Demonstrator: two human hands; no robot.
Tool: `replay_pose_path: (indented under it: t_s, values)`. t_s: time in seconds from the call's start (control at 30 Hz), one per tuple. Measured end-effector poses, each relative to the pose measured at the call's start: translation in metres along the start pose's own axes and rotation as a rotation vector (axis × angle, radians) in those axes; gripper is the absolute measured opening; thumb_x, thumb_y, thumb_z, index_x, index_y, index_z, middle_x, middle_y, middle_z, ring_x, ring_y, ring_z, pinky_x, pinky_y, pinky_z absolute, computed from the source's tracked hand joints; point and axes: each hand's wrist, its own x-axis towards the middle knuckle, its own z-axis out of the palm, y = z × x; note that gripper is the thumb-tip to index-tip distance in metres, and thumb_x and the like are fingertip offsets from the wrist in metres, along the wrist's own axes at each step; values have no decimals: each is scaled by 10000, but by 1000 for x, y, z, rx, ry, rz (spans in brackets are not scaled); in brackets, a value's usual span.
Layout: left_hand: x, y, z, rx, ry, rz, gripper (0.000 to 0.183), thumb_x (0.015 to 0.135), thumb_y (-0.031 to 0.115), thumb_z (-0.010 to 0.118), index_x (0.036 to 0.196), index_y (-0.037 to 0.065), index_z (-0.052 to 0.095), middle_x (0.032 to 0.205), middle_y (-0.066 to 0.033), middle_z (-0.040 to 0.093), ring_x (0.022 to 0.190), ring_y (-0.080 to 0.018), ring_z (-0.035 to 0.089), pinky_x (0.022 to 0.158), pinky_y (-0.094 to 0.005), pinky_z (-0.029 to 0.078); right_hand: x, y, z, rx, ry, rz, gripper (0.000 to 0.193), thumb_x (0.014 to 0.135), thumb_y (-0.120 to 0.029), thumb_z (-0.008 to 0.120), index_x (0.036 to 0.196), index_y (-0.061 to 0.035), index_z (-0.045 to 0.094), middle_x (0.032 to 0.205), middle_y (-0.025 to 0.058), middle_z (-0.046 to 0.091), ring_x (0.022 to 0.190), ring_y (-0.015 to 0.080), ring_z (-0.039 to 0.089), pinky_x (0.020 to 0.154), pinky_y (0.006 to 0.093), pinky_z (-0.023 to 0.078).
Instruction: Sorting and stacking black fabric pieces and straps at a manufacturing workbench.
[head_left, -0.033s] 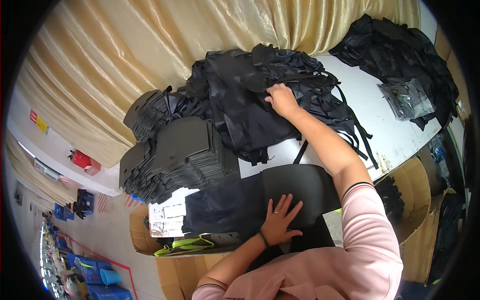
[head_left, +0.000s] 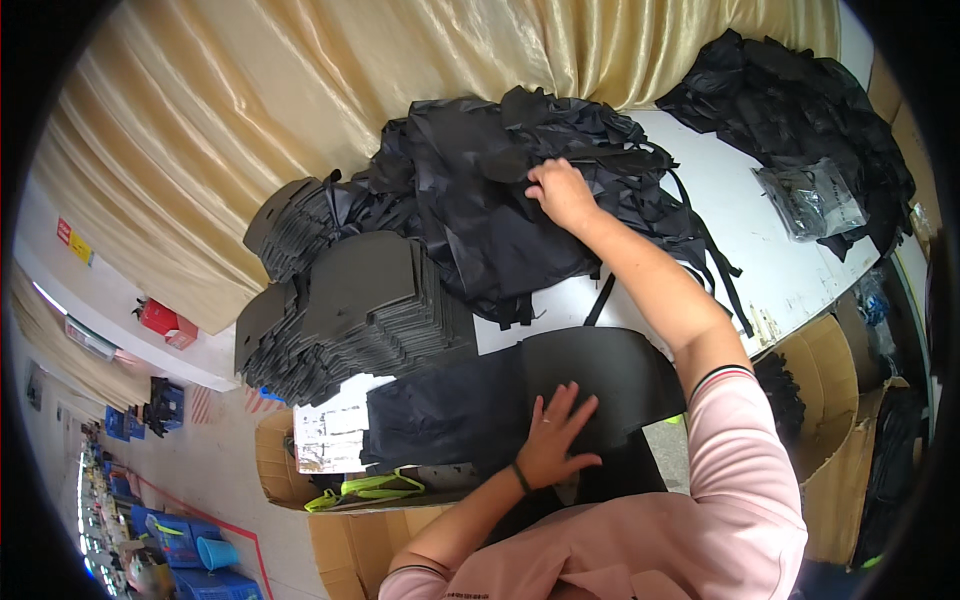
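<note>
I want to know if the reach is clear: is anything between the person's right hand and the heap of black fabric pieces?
Nothing visible does. The right hand already rests on top of the heap of black fabric pieces, fingers touching it. The left hand lies flat on the black sheet near the table edge.

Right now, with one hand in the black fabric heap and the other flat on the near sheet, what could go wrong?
1. The right hand grips in a tangled fabric heap; loose straps may drag extra pieces along.
2. The foam stack sits against the heap and could topple.
3. The sheet under the left hand overhangs the table edge.
</note>
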Motion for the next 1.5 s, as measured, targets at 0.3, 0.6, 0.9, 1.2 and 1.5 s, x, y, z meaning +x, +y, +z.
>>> replay_pose_path:
  t_s: [0.3,0.6,0.9,1.2,1.5]
  values:
    - [84,-29,-82,-886,664,-147,451,884,65,631,1288,21,436,1203,-101,522,1039,-167,556,909,-294,445,72,-117,-148,273,-51,-216,150,815,-112,605,909,-33,692,843,159,680,833,297,664,767,392,517]
    - [30,-34,-39,-857,440,-201,310,893,80,641,1176,8,537,1040,-48,592,886,-92,605,821,-233,473,-23,-8,-11,-464,-682,107,382,842,-159,569,1200,-34,617,1492,127,308,1425,319,195,1085,614,230]
    - [36,-63,-57,-750,418,-223,213,898,81,636,1097,12,604,939,-25,615,785,-64,591,729,-211,474,25,-11,-38,-214,-400,-6,286,858,-278,631,977,-22,681,1056,141,633,1081,298,553,892,443,445]
    - [35,-47,-53,-817,290,-183,187,906,103,636,1075,26,614,901,3,611,764,-36,544,700,-188,443,-15,11,-13,-487,-865,98,669,804,-430,694,1357,-104,506,1562,95,191,1454,322,94,1116,609,156]
    - [46,-64,-61,-901,275,-217,229,921,60,597,1147,33,571,945,1,607,836,-58,568,764,-199,457,25,-8,-53,-84,-394,45,211,817,-217,672,956,-58,676,1048,141,638,1034,296,594,870,449,460]
